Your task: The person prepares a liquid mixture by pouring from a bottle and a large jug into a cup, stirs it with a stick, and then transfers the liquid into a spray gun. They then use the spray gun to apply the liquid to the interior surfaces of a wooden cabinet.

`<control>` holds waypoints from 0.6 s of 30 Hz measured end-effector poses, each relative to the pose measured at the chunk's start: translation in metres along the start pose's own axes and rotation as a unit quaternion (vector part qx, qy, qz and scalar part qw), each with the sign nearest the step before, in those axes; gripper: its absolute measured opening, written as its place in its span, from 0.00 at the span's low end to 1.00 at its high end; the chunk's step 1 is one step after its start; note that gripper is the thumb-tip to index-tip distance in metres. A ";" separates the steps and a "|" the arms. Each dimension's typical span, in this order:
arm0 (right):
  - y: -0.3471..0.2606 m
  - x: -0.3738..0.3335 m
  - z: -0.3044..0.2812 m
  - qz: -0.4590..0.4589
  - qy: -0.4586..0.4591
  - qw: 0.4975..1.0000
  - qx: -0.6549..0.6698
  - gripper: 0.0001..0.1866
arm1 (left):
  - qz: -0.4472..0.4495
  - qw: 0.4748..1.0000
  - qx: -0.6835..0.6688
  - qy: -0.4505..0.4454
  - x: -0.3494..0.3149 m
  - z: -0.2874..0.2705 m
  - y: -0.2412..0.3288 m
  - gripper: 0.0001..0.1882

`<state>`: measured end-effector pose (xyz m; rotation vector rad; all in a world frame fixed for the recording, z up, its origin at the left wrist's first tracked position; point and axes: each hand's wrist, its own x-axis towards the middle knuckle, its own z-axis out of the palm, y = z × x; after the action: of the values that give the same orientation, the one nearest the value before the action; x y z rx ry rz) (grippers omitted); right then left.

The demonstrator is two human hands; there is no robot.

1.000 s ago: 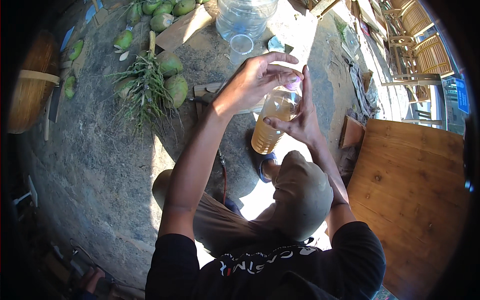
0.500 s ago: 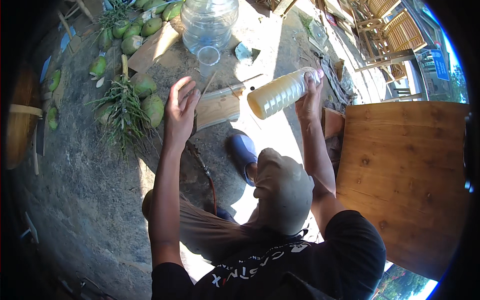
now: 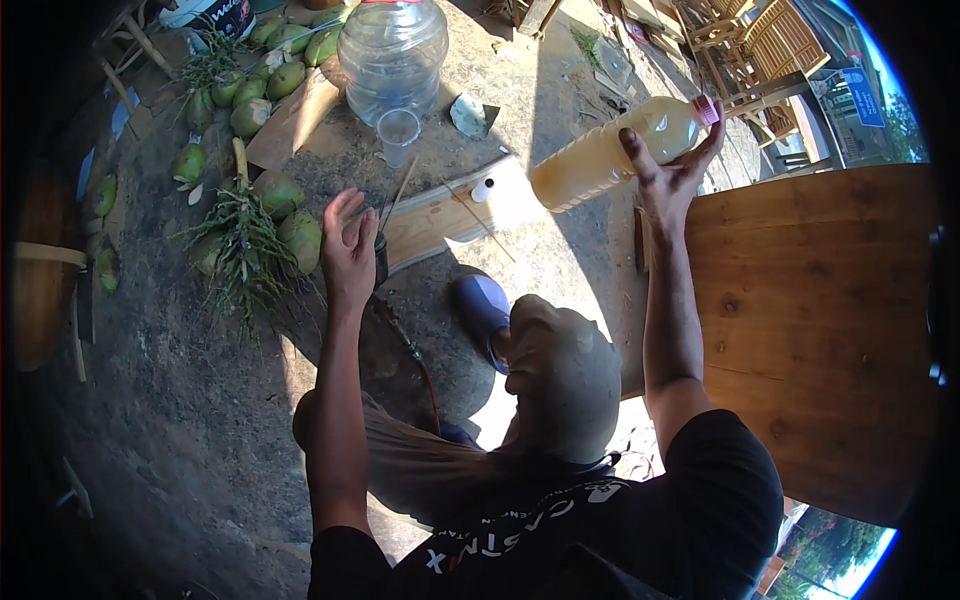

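My right hand [image 3: 672,180] is raised, gripping a clear plastic bottle [image 3: 590,165] near its pink-capped end. Pale yellowish liquid fills much of the bottle, which lies tilted, its base toward the middle. My left hand [image 3: 348,260] is open with its fingers apart and nothing in them. Close beside it stands a dark cylindrical object [image 3: 381,258], partly hidden by the hand, with a thin stick [image 3: 398,195] rising near it. Beyond lies a wooden plank [image 3: 430,222] bearing a small white piece [image 3: 483,190] with a dark spot.
A large clear jar [image 3: 392,65] and a clear plastic cup [image 3: 398,128] stand at the back. Green coconuts [image 3: 285,80] and a stripped coconut stalk [image 3: 240,225] lie left. A hose [image 3: 428,375] runs near my feet. At right is a wooden panel [image 3: 800,340].
My right hand has moved right and outward with the bottle, now held nearer the cap. My left hand has dropped slightly toward me, still open.
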<state>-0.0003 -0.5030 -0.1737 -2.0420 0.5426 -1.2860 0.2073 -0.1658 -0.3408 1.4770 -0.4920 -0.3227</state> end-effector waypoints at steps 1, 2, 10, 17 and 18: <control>-0.011 0.003 -0.001 -0.051 -0.035 0.998 -0.029 0.69 | -0.006 1.000 -0.007 -0.004 -0.002 0.002 0.003 0.24; -0.019 0.005 0.000 -0.052 -0.056 0.997 -0.026 0.70 | -0.011 1.000 -0.006 -0.009 -0.004 0.005 0.008 0.24; -0.020 -0.021 0.033 -0.044 -0.133 0.990 -0.028 0.72 | 0.150 0.986 -0.003 -0.068 0.012 0.034 0.092 0.24; -0.037 -0.074 0.091 0.079 -0.316 0.944 0.049 0.45 | 0.208 0.945 0.086 -0.239 0.047 0.087 0.141 0.25; -0.036 -0.080 0.098 0.063 -0.330 0.941 0.036 0.43 | 0.218 0.938 0.094 -0.253 0.048 0.084 0.136 0.21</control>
<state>0.0533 -0.3963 -0.2283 -2.1680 0.2930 -0.4776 0.1946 -0.2515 -0.1983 1.4146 -1.2737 -0.3050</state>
